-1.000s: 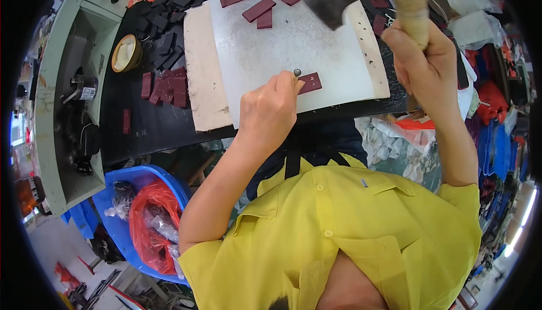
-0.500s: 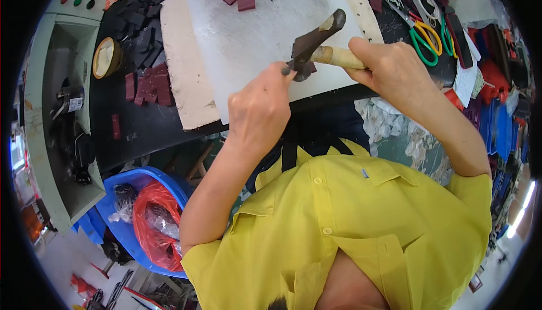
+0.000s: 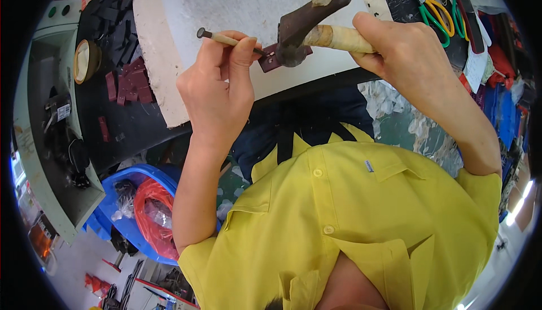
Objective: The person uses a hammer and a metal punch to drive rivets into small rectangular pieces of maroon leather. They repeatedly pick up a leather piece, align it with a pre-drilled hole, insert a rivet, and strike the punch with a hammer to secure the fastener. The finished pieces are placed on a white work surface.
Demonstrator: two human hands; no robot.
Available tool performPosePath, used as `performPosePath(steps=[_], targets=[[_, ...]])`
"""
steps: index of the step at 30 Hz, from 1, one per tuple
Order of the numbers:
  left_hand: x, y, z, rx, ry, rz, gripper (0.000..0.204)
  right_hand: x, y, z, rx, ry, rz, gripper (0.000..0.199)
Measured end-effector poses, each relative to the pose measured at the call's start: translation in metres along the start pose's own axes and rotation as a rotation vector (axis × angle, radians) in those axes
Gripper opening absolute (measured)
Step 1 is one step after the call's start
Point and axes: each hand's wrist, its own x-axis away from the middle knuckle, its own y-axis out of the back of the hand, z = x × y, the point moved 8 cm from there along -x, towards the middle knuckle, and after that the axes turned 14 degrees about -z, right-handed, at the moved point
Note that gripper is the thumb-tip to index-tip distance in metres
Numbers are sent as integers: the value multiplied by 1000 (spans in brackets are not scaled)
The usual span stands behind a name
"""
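My left hand [image 3: 217, 92] pinches a slim hole punch [image 3: 222, 39] with a pale wrapped shaft and a flat dark head. The punch leans far over, its thin tip at the left end of a maroon strip [image 3: 269, 62], which seems to be leather. Small light specks show on that strip. My right hand [image 3: 409, 53] grips the pale, tape-wrapped handle of a hammer [image 3: 316, 13]. The dark hammer head hangs over the strip and hides its middle. Beneath lies a whitish board [image 3: 220, 12].
Maroon pieces [image 3: 134, 83] and black pieces [image 3: 116, 19] lie in heaps at the left, by a round tape roll [image 3: 84, 61]. Scissors [image 3: 437, 13] lie at the far right. Below the table's left side stands a blue tub [image 3: 127, 236] with a red bag.
My left hand has moved left and tipped the punch over, baring the maroon strip. The hammer stays in my right hand near the strip. The whole view has shifted somewhat.
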Motion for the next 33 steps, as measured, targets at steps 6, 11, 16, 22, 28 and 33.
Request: performPosePath(steps=[6,11,16,22,28,33], targets=[[3,-2,-5,-88,-105,-17,10,2,0,-2,-18,-7,2,25],[5,-4,-21,-235,-250,-1,13,4,-2,-1,-35,-3,-28,25],[12,-9,-33,-374,-377,31,9,-4,8,-17,-91,-114,-32,21],[10,-13,-36,-344,-407,1,16,-46,119,-35,-1324,-429,-424,19],[14,-9,-35,-415,-418,65,17,-43,53,-41,-8,-34,-214,22],[18,-22,-39,-486,-510,50,16,65,46,-169,499,-539,-280,28]])
